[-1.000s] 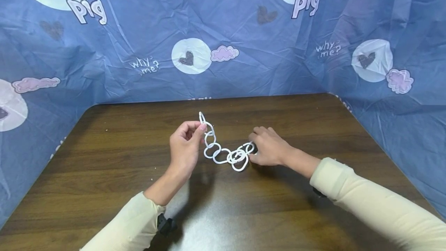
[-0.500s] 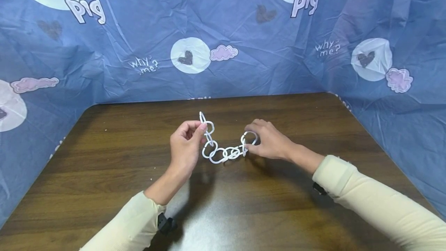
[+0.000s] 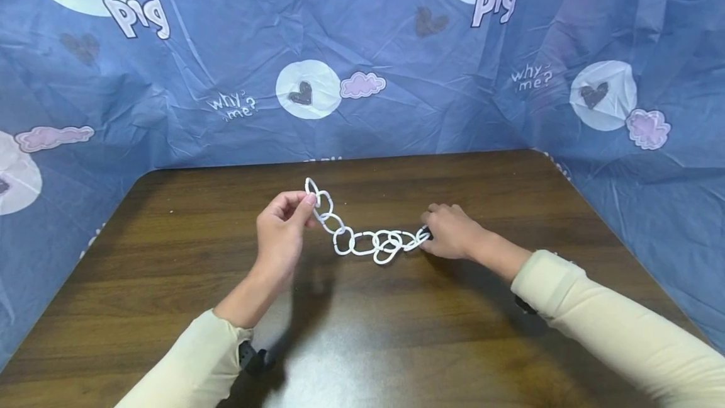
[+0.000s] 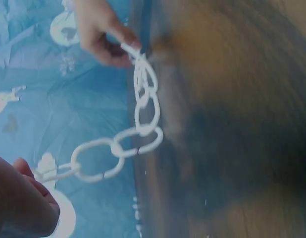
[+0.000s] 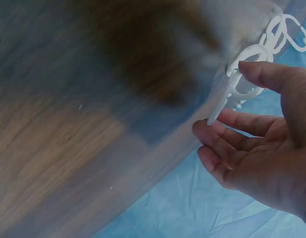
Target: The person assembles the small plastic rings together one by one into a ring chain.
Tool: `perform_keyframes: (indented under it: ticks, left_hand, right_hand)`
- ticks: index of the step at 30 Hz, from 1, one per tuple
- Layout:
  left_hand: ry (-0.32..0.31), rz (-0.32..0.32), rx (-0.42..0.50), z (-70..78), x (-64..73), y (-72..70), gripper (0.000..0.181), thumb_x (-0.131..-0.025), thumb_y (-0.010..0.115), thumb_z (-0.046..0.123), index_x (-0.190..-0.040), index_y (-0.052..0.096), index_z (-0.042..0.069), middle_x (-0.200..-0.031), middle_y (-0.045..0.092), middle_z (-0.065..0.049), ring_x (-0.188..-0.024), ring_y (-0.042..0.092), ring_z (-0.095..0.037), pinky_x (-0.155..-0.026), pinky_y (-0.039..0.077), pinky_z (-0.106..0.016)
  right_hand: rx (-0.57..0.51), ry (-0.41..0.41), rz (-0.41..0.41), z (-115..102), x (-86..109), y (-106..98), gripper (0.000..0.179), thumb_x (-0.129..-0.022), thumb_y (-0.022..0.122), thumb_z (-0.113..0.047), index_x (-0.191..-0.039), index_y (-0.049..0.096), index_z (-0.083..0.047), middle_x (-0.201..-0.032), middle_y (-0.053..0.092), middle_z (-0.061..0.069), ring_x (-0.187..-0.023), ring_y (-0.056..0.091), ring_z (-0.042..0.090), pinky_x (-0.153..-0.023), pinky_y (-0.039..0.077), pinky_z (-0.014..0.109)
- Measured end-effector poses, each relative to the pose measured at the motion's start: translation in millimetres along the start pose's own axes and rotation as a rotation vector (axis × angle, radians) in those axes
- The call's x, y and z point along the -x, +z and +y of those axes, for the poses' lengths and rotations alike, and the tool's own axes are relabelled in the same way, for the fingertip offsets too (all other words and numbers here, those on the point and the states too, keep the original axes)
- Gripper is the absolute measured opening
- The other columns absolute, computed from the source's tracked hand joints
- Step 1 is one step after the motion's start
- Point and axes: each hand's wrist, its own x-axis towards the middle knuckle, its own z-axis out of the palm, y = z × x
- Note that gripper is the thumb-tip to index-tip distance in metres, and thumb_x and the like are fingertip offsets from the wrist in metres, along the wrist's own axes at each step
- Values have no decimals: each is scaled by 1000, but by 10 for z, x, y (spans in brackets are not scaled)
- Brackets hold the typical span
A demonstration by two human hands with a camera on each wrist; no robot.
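A chain of linked white plastic rings [image 3: 362, 243] stretches between both hands in the head view, sagging in the middle. My left hand [image 3: 281, 232] pinches a ring near the chain's upper left end, between thumb and fingers, with one ring poking up above the grip. At the other end my right hand [image 3: 455, 232] holds the last ring; in the right wrist view the thumb and fingertips grip this white ring [image 5: 225, 99]. Small gaps show in some rings in the left wrist view, where the chain [image 4: 97, 159] hangs in a curve. Several rings bunch together nearer the right hand.
A dark brown wooden table [image 3: 362, 332] lies under the hands. Behind it and at both sides hangs a blue printed cloth [image 3: 362, 24]. Dark straps with small devices [image 3: 253, 357] sit at the wrists below the light sleeves.
My left hand has moved left with its end of the chain. The right hand rose slightly leftward, then moved right and lower. The chain is now stretched wider.
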Motion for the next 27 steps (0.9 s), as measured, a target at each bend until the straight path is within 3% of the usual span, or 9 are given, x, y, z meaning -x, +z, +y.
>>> perform_keyframes:
  ticks: [6, 12, 17, 20, 23, 25, 27]
  left_hand:
    - [-188, -17, -8, 11, -123, -310, 15, -94, 63, 17, -98, 62, 3, -76, 62, 9, -59, 55, -5, -60, 45, -18]
    - [-400, -117, -47, -49, -212, -638, 11, -97, 58, 18, -97, 60, 7, -70, 62, 12, -54, 53, 0, -53, 38, -16]
    - [-516, -197, -155, -130, -247, -854, 16, -98, 54, 18, -104, 58, 4, -69, 63, 12, -55, 53, 1, -52, 37, -17]
    - [-546, -225, -257, -178, -241, -938, 29, -99, 52, 20, -117, 56, -2, -73, 65, 11, -57, 54, 1, -53, 38, -18]
    - [-528, -222, -373, -196, -204, -967, 41, -99, 51, 23, -129, 49, -5, -92, 68, 0, -68, 57, -5, -62, 43, -23]
    - [-474, -209, -454, -180, -166, -946, 47, -99, 51, 27, -133, 45, -5, -111, 63, -10, -84, 60, -15, -75, 46, -30]
    - [-360, -209, -567, -159, -132, -897, 51, -99, 51, 31, -135, 43, -4, -126, 53, -20, -104, 57, -27, -89, 44, -42]
  right_hand:
    - [22, 36, -20, 123, 39, 0, 31, -81, 75, -26, -96, 65, -1, -84, 57, 7, -77, 56, 24, -70, 44, 46]
    - [24, 56, -39, 191, 98, 28, 38, -83, 74, -27, -105, 62, 3, -92, 59, 12, -83, 57, 26, -74, 45, 48]
    - [16, 55, -57, 205, 129, 50, 40, -85, 72, -29, -107, 61, 2, -94, 59, 12, -84, 57, 25, -74, 46, 48]
    - [-11, 55, -82, 209, 156, 30, 42, -85, 72, -29, -112, 61, 3, -102, 61, 16, -94, 58, 29, -80, 46, 50]
    - [-51, 68, -141, 211, 198, -27, 47, -86, 72, -23, -121, 58, 3, -118, 58, 23, -111, 55, 37, -90, 43, 56]
    - [-81, 77, -154, 211, 227, -79, 47, -86, 72, -18, -125, 56, 3, -123, 56, 24, -117, 51, 40, -95, 39, 59]
    - [-101, 88, -108, 210, 245, -131, 45, -87, 70, -15, -126, 56, 3, -126, 54, 25, -120, 49, 42, -97, 37, 60]
